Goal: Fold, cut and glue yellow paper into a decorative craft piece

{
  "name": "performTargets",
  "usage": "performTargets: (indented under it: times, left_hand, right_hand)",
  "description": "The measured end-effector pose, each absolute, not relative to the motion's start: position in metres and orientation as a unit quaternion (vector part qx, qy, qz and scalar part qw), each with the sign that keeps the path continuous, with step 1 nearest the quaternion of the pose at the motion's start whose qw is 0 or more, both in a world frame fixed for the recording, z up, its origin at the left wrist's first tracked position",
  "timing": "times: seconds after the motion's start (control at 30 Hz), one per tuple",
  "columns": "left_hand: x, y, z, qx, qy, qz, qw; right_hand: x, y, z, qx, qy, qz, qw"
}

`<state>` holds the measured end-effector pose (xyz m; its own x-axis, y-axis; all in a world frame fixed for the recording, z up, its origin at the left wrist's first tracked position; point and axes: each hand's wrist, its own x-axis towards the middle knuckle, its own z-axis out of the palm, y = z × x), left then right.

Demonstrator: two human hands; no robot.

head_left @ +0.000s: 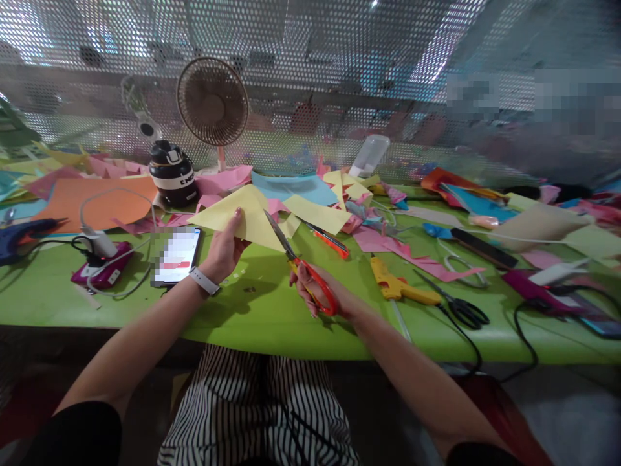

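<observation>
My left hand (226,249) pinches a sheet of yellow paper (247,210), its thumb on top and its fingers underneath. In my right hand (315,291) is a pair of scissors (327,301) with red-orange handles. Their blades point up and left and lie against the right side of the yellow paper. Whether the blades are parted is hard to make out. Just right of the paper lies an orange utility knife (330,243), partly under another yellow piece (317,212). A smartphone (177,255) rests beside my left wrist.
A yellow glue gun (400,285) and black-handled scissors (466,310) lie to the right, with cords around them. Left are a purple power strip (104,268) and a blue glue gun (22,238). Behind stand a black bottle (173,175), a fan (212,100) and coloured paper scraps.
</observation>
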<state>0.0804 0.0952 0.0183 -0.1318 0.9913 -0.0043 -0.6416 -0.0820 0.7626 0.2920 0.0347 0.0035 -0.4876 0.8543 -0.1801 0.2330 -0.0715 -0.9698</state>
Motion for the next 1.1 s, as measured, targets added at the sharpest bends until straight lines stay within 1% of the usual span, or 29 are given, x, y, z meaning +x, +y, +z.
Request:
performTargets:
  times: [0.13, 0.43, 0.77, 1.1]
  left_hand:
    - [0.082, 0.095, 0.017, 0.269, 0.313, 0.681, 0.605]
    - [0.083, 0.095, 0.016, 0.274, 0.308, 0.679, 0.607]
    - [0.087, 0.092, 0.016, 0.291, 0.315, 0.665, 0.611]
    - [0.087, 0.091, 0.015, 0.291, 0.314, 0.664, 0.613]
  right_hand:
    - [0.29, 0.033, 0.008, -0.431, -0.631, 0.585, 0.272]
    - [0.289, 0.04, -0.002, -0.436, -0.608, 0.608, 0.265]
    - [0.29, 0.038, 0.001, -0.418, -0.634, 0.587, 0.281]
    - [0.291, 0.041, -0.004, -0.428, -0.629, 0.591, 0.27]
